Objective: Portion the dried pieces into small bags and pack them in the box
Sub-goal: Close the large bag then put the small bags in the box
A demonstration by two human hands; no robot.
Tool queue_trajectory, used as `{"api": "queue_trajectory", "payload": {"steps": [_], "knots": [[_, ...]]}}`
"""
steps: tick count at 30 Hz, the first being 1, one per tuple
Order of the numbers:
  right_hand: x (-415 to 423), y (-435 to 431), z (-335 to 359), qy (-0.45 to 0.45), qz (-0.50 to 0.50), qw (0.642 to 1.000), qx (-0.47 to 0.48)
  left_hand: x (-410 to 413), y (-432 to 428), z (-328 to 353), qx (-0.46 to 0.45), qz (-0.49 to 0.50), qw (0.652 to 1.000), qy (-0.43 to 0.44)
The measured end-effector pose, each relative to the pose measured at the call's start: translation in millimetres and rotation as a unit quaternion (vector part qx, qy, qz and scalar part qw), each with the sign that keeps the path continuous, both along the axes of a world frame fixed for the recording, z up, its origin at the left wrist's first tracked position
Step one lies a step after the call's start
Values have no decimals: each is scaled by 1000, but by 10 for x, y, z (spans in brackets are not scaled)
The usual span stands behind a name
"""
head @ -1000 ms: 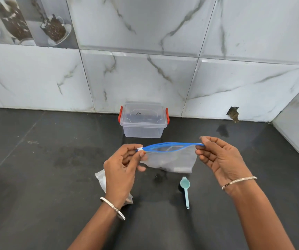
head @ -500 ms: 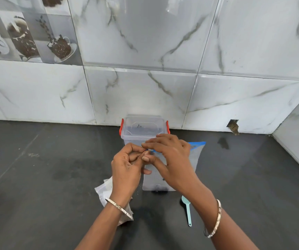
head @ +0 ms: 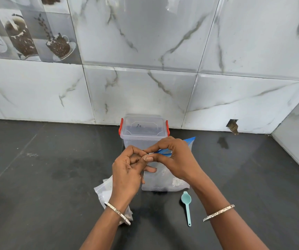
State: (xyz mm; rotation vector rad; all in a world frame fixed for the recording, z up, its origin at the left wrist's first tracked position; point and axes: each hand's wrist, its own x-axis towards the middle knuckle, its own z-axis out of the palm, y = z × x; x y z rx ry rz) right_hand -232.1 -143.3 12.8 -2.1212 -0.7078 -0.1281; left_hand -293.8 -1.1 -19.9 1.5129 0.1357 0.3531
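- bag: clear zip bag with a blue top strip, held upright at frame centre, its lower edge at or just above the counter; which one cannot be told. a few dark bits show at its bottom.
- left hand: lower centre, fingers curled, pinching the bag's top left corner.
- right hand: just right of it, thumb and forefinger pinched on the blue strip, fingertips touching those of the left hand.
- box: clear tub with red clips, lid on, directly behind the hands, against the tiled wall.
- spare bags: clear heap on the counter, lower centre, partly hidden under the left wrist.
- scoop: teal, flat on the counter below the bag, right of centre, bowl toward the wall.
- bangles: one on each wrist.
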Motion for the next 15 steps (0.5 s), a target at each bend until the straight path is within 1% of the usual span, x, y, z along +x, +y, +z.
{"api": "queue_trajectory", "payload": {"steps": [3, 6, 11, 15], "knots": [[12, -41, 23, 19, 9, 1000, 14, 5, 9, -10, 27, -10, 1000, -9], [21, -62, 41, 12, 9, 1000, 18, 60, 29, -53, 50, -16, 998, -25], [95, -176, 47, 16, 6, 1000, 12, 132, 26, -111, 82, 2, 996, -39], [170, -362, 49, 27, -21, 999, 6, 196, 151, -160, 64, 19, 998, -22]]}}
